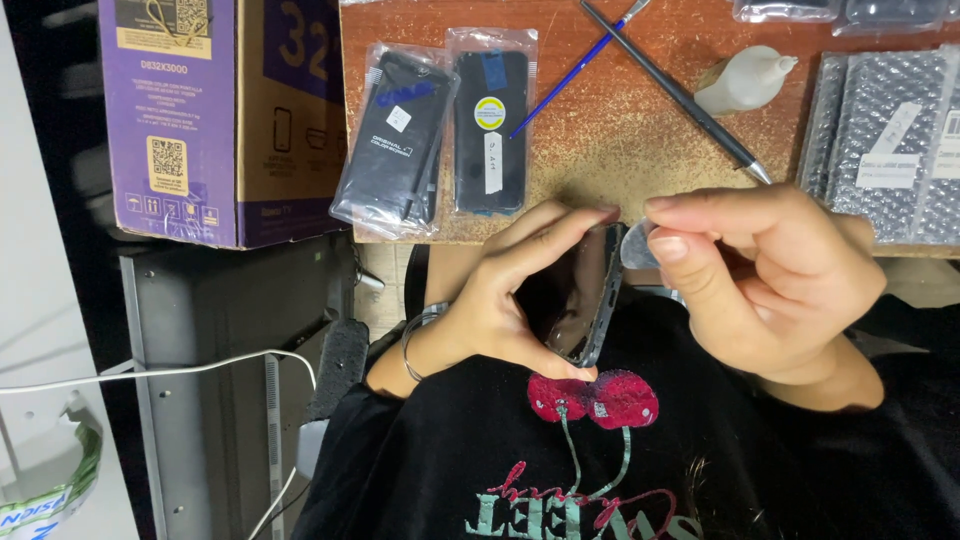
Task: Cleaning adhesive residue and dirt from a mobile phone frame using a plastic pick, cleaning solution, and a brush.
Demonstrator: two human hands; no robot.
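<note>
My left hand [510, 290] grips a dark phone [580, 300] by its edges, held on its side just in front of the table's near edge. My right hand [760, 280] pinches a small clear pick-like piece [637, 245] between thumb and forefinger, right against the phone's upper edge. A thin bracelet circles my left wrist. Below the hands lies my black shirt with a red cherry print.
On the worn brown table [600, 150] lie two bagged phone screens [395, 140] [490, 120], a blue-handled tool [570, 70], a dark metal tool [680, 95], a small white squeeze bottle [745, 82] and bubble-wrapped packs [890, 140]. A purple-and-brown cardboard box [220, 110] stands at the left.
</note>
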